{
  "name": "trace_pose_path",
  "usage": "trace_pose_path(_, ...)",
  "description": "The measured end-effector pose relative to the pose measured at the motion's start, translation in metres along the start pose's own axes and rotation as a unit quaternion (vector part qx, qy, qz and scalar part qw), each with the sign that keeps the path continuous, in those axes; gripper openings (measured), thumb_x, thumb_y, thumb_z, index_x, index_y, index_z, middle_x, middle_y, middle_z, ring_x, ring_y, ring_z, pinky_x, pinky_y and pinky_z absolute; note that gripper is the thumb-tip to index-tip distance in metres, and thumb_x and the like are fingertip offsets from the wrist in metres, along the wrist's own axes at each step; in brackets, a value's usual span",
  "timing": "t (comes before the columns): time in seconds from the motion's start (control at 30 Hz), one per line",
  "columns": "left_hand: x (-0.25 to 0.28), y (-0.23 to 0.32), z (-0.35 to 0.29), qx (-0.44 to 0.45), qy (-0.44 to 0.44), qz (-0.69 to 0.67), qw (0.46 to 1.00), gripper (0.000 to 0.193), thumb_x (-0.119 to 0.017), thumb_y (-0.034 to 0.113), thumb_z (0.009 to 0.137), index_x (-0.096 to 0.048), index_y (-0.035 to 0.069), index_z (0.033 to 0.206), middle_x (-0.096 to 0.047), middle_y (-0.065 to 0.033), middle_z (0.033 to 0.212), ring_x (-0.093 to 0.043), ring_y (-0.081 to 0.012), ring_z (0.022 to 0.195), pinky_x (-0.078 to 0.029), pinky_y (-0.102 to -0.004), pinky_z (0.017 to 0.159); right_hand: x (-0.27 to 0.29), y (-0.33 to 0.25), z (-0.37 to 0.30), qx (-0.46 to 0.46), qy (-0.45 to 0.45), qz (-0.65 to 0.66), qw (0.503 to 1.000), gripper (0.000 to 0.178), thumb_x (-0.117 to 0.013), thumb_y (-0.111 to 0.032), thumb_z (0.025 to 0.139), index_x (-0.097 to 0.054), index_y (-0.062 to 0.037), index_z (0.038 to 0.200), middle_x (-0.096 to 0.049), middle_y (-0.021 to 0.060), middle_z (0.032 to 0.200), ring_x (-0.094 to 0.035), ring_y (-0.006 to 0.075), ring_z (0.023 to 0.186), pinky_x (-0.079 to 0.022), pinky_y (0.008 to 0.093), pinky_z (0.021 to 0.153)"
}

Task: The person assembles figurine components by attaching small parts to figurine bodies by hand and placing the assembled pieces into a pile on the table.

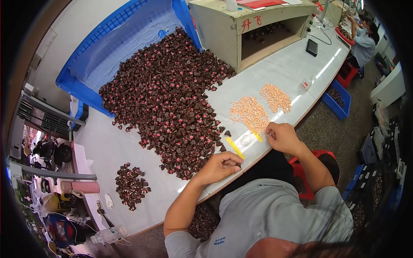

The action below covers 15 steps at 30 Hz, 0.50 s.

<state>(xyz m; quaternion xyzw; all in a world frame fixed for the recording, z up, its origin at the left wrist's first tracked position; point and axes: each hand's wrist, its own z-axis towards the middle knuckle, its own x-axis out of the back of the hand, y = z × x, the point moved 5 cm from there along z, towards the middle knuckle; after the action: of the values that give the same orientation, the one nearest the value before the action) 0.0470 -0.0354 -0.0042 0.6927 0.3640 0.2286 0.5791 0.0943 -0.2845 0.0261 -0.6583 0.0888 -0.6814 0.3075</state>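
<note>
My left hand rests at the table's near edge, its fingers pinched round a small dark piece. My right hand is also closed in a pinch by the edge; whatever its fingertips hold is too small to make out. Between the hands sits a small clear, round item, flanked by yellow tape strips. Two loose dark pieces lie close to the left strip. Beyond my right hand are two heaps of tiny copper-orange parts. A large mound of dark brown pieces with pink spots spreads beyond my left hand.
A blue crate lies tipped behind the mound. A smaller heap sits at left. A beige open-fronted box, a black device and a small bottle stand farther off. Another person sits at the far right.
</note>
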Motion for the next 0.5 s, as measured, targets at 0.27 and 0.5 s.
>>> trace_pose_path(0.27,0.0,-0.001,-0.002,0.014,0.001,-0.009,1.0,0.022,-0.068,0.0,0.09,-0.065,-0.002,0.112,-0.068,-0.0044,0.099,-0.067,-0.0088,0.091,-0.051,-0.0212,0.079,-0.007,-0.007,-0.001,0.021,-0.016,-0.004,1.0,0.007,-0.065,-0.012,0.082,-0.061,-0.006,0.084,-0.066,0.0111,0.069,-0.067,0.0321,0.064,-0.052,0.0423,0.06)
trace_pose_path(0.5,-0.002,-0.006,0.001,0.071,0.019,-0.095,0.993,0.023,-0.067,0.003,0.091,-0.065,-0.002,0.113,-0.07,-0.0101,0.103,-0.07,-0.0141,0.091,-0.054,-0.0238,0.076,-0.001,-0.056,-0.012,0.147,-0.005,0.227,0.963,0.014,-0.07,0.002,0.079,-0.058,-0.0018,0.083,-0.065,0.0087,0.084,-0.065,0.0169,0.063,-0.053,0.0287,0.055)
